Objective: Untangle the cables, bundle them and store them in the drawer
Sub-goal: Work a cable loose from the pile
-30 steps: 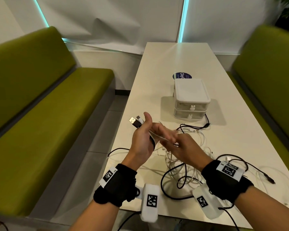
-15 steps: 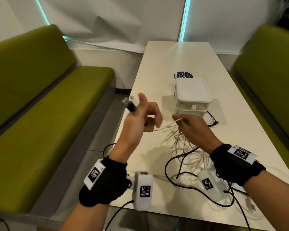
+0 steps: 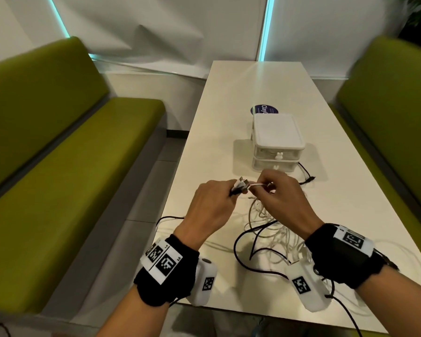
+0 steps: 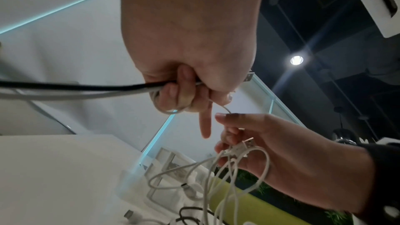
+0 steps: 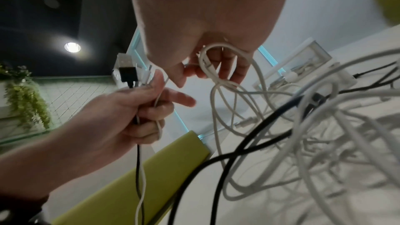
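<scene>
White and black plug ends [image 3: 241, 185] sit bunched in the left hand [image 3: 210, 207], fingers curled tight round a black cable [image 5: 138, 156] and a thin white cable [image 5: 141, 175] side by side. In the right-wrist view the black plug [image 5: 127, 73] points up out of the fist, metal tip topmost, and both cords drop straight down below the hand. Index finger sticks out straight (plain in the left-wrist view), the rest clenched.

Right hand [image 3: 281, 200] just beside the left, thumb and fingers pinching a short run of white cable [image 3: 259, 184] that spans the small gap between the hands, lying roughly level, left to right. A loop of white cable [image 5: 216, 61] hangs through the right fingers and trails down into the tangle.

Against half a second ago: the left hand was raised high and out to the left, plugs up in the air, hands well apart. Now it is down and in, and the two hands nearly meet over the table, nearer the drawer box than a second ago.

Below and behind the hands, the tangle [image 3: 272, 229] of white cables lies on the cream table [image 3: 229, 98], with loops of black cable [image 3: 243, 249] running through it. One black end [image 3: 306, 177] lies by the foot of the drawer box [image 3: 277, 142]: white, two drawers stacked, both closed, small knobs facing the person. A blue round sticker [image 3: 261, 109] lies just behind the box. Green benches [image 3: 58, 154] either side.
</scene>
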Tool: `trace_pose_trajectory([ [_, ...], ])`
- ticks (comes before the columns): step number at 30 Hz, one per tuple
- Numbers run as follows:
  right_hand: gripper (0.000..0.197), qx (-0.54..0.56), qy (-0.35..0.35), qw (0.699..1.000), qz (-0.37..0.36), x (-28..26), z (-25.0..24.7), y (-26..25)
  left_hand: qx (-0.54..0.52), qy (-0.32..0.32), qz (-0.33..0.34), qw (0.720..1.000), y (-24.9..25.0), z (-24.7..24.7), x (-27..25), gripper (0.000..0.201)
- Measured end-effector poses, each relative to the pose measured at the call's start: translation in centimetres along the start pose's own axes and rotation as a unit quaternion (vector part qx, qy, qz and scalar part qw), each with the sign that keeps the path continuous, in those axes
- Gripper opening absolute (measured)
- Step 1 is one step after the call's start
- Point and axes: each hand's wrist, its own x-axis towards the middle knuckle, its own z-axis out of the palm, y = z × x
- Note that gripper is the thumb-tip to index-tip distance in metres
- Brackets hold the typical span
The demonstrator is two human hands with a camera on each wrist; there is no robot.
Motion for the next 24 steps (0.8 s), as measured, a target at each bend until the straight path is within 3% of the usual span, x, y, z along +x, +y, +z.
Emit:
trace_pose_trajectory([
  [2, 0.031, -0.027, 0.027, 0.998, -0.058, 0.1, -0.3, -0.3, -0.076, 0.088, 0.015, 0.993, 0.1, -0.9, 0.1, 0.024],
  [5, 0.034, -0.096, 0.061, 0.984, -0.138, 0.7, -0.5, -0.7, -0.204, 0.216, 0.048, 0.954, 1.4, -2.5, 0.3, 0.027],
  [8, 0.036, -0.117, 0.069, 0.988, -0.080, 1.6, -0.7, 0.2, -0.410, 0.248, 0.014, 0.878, 2.9, -4.3, 0.6, 0.031],
  [9, 0.038, -0.121, 0.065, 0.989, -0.056, 1.7, -0.8, 0.7, -0.439, 0.241, -0.007, 0.866, 2.7, -4.5, 0.7, 0.032],
  [10, 0.040, -0.127, 0.054, 0.989, -0.050, 1.6, -0.7, 1.2, -0.429, 0.232, -0.020, 0.873, 2.4, -4.6, 0.8, 0.033],
  [11, 0.043, -0.129, 0.038, 0.989, -0.054, 1.3, -0.5, 1.7, -0.384, 0.218, -0.029, 0.897, 1.7, -4.2, 0.9, 0.034],
  [13, 0.047, -0.122, -0.008, 0.991, -0.055, 0.3, 0.1, 1.9, -0.207, 0.170, -0.050, 0.962, -0.1, -2.5, 0.8, 0.029],
  [14, 0.048, -0.119, -0.030, 0.991, -0.058, -0.2, 0.5, 1.8, -0.128, 0.152, -0.071, 0.977, -1.0, -1.4, 0.6, 0.024],
  [19, 0.042, -0.074, -0.138, 0.983, -0.095, -0.9, 1.0, 1.8, 0.014, 0.098, -0.132, 0.986, -4.2, 1.6, -0.3, 0.011],
  [22, 0.036, -0.019, -0.144, 0.985, -0.091, -1.1, 0.5, 1.4, 0.061, 0.083, -0.153, 0.983, -4.7, 1.3, -0.2, 0.019],
  [24, 0.044, 0.004, -0.130, 0.989, -0.076, -1.3, 0.3, 1.4, 0.048, 0.100, -0.147, 0.983, -4.9, 1.1, -0.2, 0.023],
])
